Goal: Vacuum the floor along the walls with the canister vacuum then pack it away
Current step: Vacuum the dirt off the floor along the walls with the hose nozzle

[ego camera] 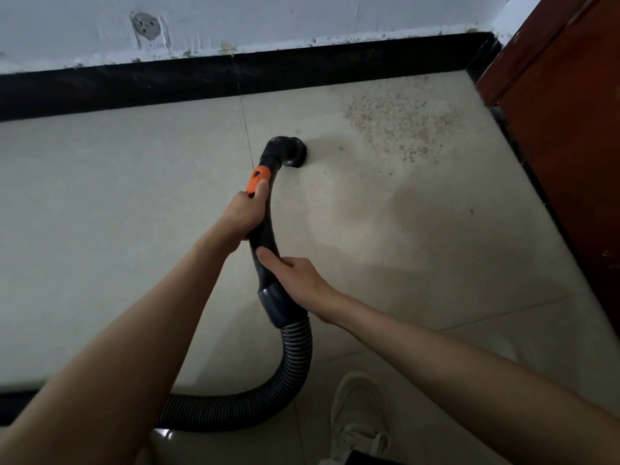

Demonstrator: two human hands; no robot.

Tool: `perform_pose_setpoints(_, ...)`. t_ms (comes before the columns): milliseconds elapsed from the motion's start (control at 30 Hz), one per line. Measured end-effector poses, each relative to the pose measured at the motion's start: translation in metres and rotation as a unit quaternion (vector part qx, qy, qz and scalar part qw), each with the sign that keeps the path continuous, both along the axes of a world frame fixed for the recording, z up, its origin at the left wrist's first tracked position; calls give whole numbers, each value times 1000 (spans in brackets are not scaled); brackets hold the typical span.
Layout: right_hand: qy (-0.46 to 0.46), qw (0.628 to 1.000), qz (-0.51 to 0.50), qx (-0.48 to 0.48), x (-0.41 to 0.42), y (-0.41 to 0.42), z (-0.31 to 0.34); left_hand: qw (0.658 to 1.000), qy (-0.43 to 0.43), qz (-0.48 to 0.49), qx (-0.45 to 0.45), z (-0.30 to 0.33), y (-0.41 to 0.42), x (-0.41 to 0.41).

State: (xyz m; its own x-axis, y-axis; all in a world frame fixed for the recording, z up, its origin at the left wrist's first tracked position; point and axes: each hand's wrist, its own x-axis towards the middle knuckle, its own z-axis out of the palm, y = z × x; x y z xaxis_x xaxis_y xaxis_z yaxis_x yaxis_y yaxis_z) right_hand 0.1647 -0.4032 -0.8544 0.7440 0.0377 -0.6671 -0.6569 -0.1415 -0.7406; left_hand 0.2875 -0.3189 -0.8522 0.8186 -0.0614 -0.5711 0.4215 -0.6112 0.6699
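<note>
The floor (100, 196) is pale, smooth beige tile with thin grout lines, met at the far edge by a glossy black skirting strip (167, 82) under a scuffed, white-painted wall (268, 18). At the right stands a reddish-brown wooden panel (570, 129), smooth and flat-faced. A scatter of small tan grains (399, 125) lies on the tile near the corner, rough and speckled against the smooth surface. The vacuum's handle tube (265, 226) is a curved, hard black plastic pipe with an orange plastic slider (257, 179) set on its upper part; at its far end a short black elbow nozzle (288, 152) points down to the floor, just beside the near edge of the grains. Below the tube a smooth grey collar (273, 303) joins a ribbed, flexible black hose (292, 364), which loops down and away to the left along the floor. The left hand (243, 216) grips the tube high up, fingers wrapped round it and the thumb lying against the orange slider. The right hand (295, 276) holds the tube lower down, just above the collar, fingers curled behind it and the thumb stretched along its front. The two hands are apart on the same tube, one above the other. A white fabric shoe (359, 414) shows at the bottom edge.
</note>
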Motion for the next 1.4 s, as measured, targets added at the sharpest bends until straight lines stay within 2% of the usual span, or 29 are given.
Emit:
perform_pose_setpoints(133, 61, 996, 46, 43, -11, 7, 3, 1000, -2, 1, -14, -5, 12, -20)
perform_pose_setpoints(267, 33, 994, 12, 105, -18, 12, 7, 999, -8, -30, -17, -4, 12, -31)
perform_pose_setpoints(433, -26, 999, -17, 29, -24, 15, 10, 997, 8, -77, -12, -2, -2, -29)
perform_pose_setpoints(533, -29, 999, -38, -14, -22, 11, 9, 994, 34, -102, -32, 0, -13, -26)
perform_pose_setpoints(733, -22, 992, -109, -54, -13, -2, 5, 985, 10, -171, -23, 5, -47, -19)
perform_pose_setpoints(833, -25, 992, -110, -59, -8, -3, 4, 983, 40, -176, -33, 7, -48, -13)
perform_pose_setpoints(967, -26, 996, -76, -50, -6, 2, 6, 987, 76, -129, -62, 5, -32, -8)
perform_pose_setpoints(1100, -28, 999, -11, -37, -11, 15, 5, 996, 40, -72, -36, -1, -12, -8)
perform_pose_setpoints(1233, -19, 999, 35, 3, -18, 29, 7, 997, -12, -71, 25, -3, 12, -18)
perform_pose_setpoints(1400, 48, 991, 108, 61, -30, 39, 4, 995, 34, -94, 6, -1, 42, -42)
